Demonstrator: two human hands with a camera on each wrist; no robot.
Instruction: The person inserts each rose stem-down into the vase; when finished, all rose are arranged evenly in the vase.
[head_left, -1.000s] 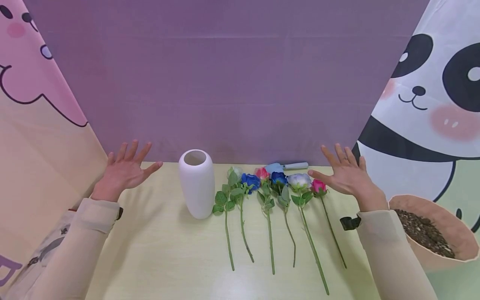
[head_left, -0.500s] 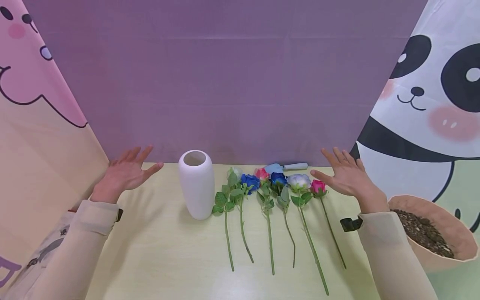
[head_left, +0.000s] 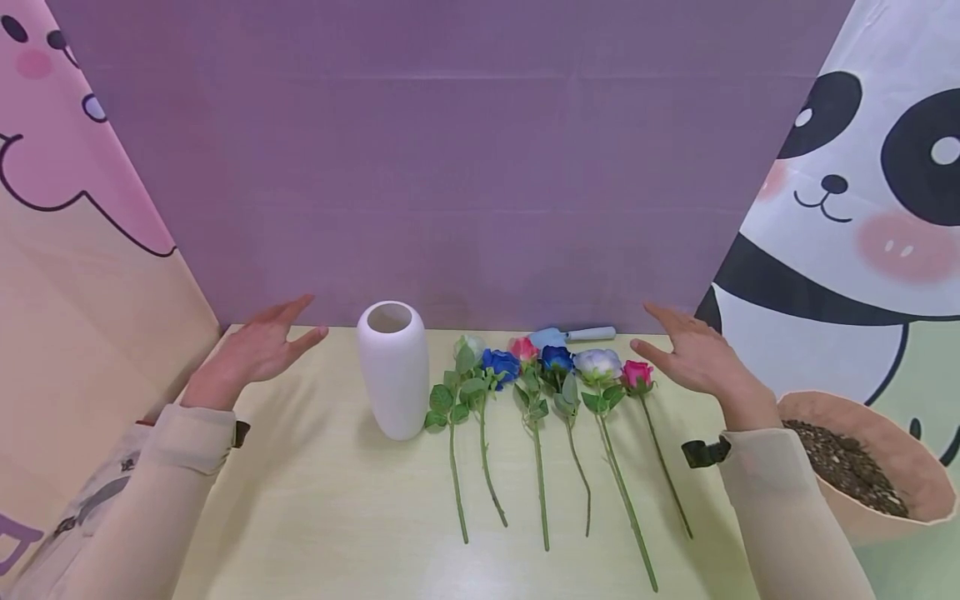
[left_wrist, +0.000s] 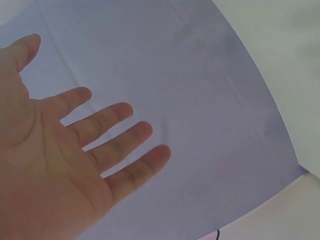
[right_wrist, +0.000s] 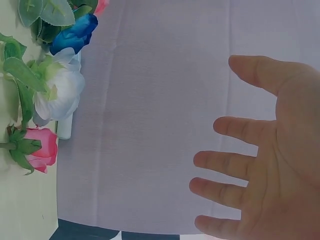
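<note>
My left hand (head_left: 258,346) is held in the air left of a white vase (head_left: 393,375), fingers straight and nothing in it. In the left wrist view its palm (left_wrist: 45,165) faces the camera with the fingers spread. My right hand (head_left: 697,354), likewise holding nothing, hovers nearest the pink rose (head_left: 637,374). Between vase and right hand lie several artificial flowers with their stems toward me, among them a blue flower (head_left: 500,365), a dark blue rose (head_left: 557,358) and a pale lilac flower (head_left: 598,364). The upright vase's mouth is open at the top.
Behind the flower heads lies a small trowel (head_left: 570,335) with a light blue blade. A peach-coloured pot (head_left: 900,433) of dark soil stands right of the table (head_left: 322,517). A purple backdrop (head_left: 480,167) rises along the table's back edge.
Both hands have turned a little, so their fingers now appear more edge-on and closer together in the head view. The vase, flowers and trowel have stayed in place.
</note>
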